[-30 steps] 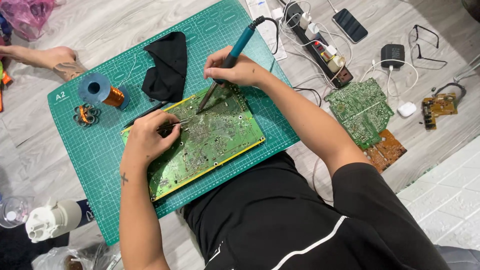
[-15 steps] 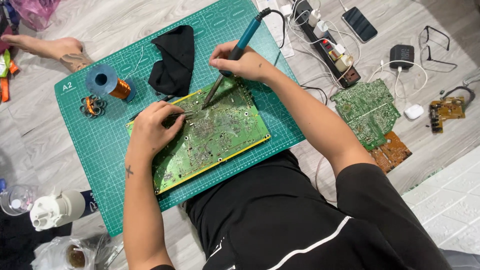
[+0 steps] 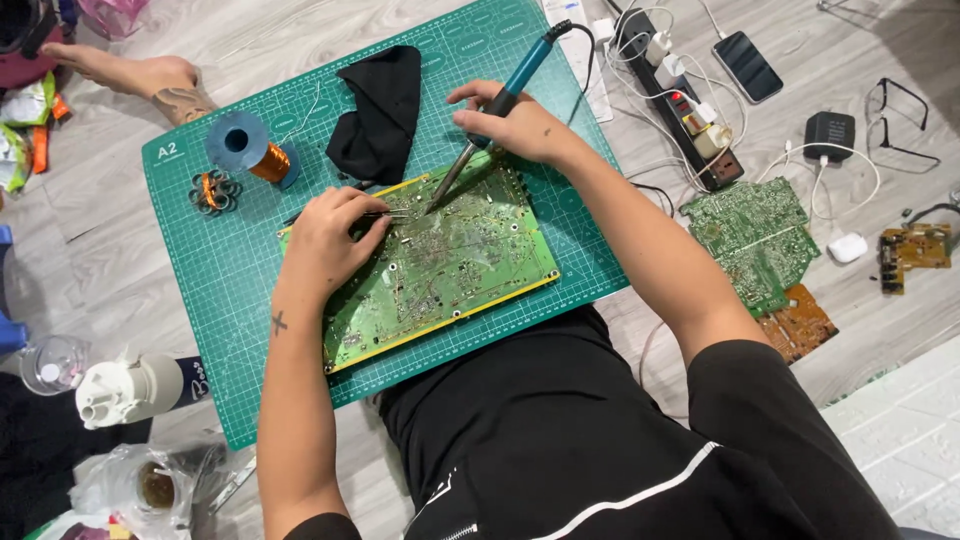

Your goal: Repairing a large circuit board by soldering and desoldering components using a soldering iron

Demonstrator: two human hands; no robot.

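Observation:
A large green circuit board (image 3: 450,270) lies on a green cutting mat (image 3: 230,290). My right hand (image 3: 515,125) grips a soldering iron (image 3: 500,105) with a blue handle, its tip touching the board's far edge. My left hand (image 3: 330,240) rests on the board's left end and pinches thin tweezers (image 3: 385,213) that point at the iron's tip.
A copper wire spool (image 3: 250,150), a small wire coil (image 3: 213,192) and a black cloth (image 3: 380,110) lie on the mat. To the right are a power strip (image 3: 680,100), a phone (image 3: 748,66), more circuit boards (image 3: 755,240), an adapter (image 3: 830,135) and glasses (image 3: 900,115). Another person's foot (image 3: 150,80) rests at the far left.
The view has shifted slightly; both hands stay at the board's far edge, with the iron tip and tweezers still meeting there.

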